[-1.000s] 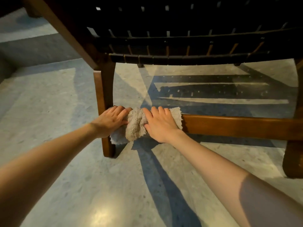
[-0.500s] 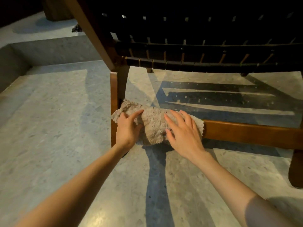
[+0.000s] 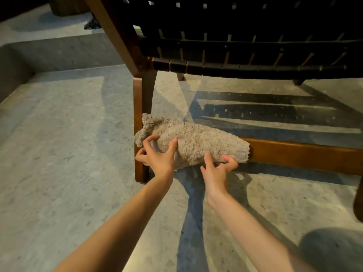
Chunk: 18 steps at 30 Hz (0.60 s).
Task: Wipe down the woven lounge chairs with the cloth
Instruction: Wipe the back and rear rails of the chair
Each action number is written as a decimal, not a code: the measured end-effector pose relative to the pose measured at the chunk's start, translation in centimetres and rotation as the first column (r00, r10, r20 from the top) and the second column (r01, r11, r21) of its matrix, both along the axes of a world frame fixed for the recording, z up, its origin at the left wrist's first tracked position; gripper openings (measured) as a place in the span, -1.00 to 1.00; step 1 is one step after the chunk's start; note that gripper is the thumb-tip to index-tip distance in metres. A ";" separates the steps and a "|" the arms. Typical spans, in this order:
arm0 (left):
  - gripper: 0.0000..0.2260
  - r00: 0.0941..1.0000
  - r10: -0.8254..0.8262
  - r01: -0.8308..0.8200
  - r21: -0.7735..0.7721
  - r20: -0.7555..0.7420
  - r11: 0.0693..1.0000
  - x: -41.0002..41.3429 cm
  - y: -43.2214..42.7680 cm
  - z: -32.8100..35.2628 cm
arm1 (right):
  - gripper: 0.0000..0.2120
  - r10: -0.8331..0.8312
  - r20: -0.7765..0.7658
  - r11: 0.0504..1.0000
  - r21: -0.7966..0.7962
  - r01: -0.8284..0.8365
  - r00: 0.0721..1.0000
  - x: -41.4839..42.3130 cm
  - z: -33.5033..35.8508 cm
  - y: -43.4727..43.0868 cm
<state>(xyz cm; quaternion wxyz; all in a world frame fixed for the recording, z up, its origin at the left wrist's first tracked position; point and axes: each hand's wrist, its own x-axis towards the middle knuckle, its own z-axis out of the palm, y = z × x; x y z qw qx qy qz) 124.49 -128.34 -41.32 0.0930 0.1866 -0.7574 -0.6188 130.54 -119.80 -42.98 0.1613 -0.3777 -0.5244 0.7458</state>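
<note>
A person's two bare hands work a beige terry cloth [image 3: 196, 142] bunched over the low wooden rail [image 3: 304, 154] of a woven lounge chair [image 3: 245, 54], at the end where the rail meets the chair's front leg [image 3: 140, 107]. The cloth lies draped along the rail, its left end pushed up against the leg and its right end hanging over the rail's front face. The left hand [image 3: 157, 158] holds the cloth's left portion, with the thumb pressed into the pile and the fingers curled at its bunched end. The right hand [image 3: 218, 169] grips the cloth's lower edge near the middle, thumb on the front and fingers hooked underneath. Both forearms reach in from the bottom of the frame. Above them, the chair's dark strap seat spans the wooden frame, throwing a barred shadow onto the speckled stone floor [image 3: 59, 154]. A raised stone step [image 3: 59, 52] runs behind the chair at upper left.
</note>
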 end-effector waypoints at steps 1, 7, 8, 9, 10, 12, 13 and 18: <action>-0.51 1.000 0.025 -0.026 0.037 0.016 0.999 -0.1 -0.1 0.0 | -0.56 -0.029 -0.023 1.000 -0.012 0.028 0.999 -0.5 0.2 0.2; -0.32 0.999 0.018 -0.024 0.145 0.038 0.989 -0.2 1.1 0.2 | -0.41 -0.145 -0.071 0.982 0.110 0.152 0.987 -3.1 0.3 -1.2; -0.31 1.000 0.011 -0.013 0.157 0.017 0.988 0.0 1.2 0.1 | -0.40 -0.144 -0.062 0.981 0.125 0.151 0.988 -3.3 0.3 -1.5; -0.30 1.000 -0.008 0.012 0.157 -0.027 0.987 0.1 1.1 -0.1 | -0.40 -0.138 -0.049 0.981 0.131 0.143 0.989 -3.5 0.2 -1.8; -0.29 0.997 -0.032 0.044 0.161 -0.076 0.986 0.1 0.9 -0.4 | -0.41 -0.130 -0.036 0.981 0.139 0.134 0.991 -3.7 0.0 -2.0; -0.29 0.989 -0.065 0.092 0.198 -0.135 0.976 0.0 0.7 -0.8 | -0.44 -0.129 -0.032 0.978 0.162 0.133 0.991 -4.0 -0.5 -2.2; -0.29 0.986 -0.073 0.105 0.217 -0.148 0.971 0.0 0.7 -1.0 | -0.46 -0.135 -0.043 0.975 0.171 0.141 0.990 -4.0 -0.6 -2.2; -0.26 0.982 -0.108 0.147 0.275 -0.153 0.950 1.0 2.5 -1.5 | -0.37 -0.193 -0.055 0.962 0.186 0.200 0.980 -3.5 -0.2 -1.1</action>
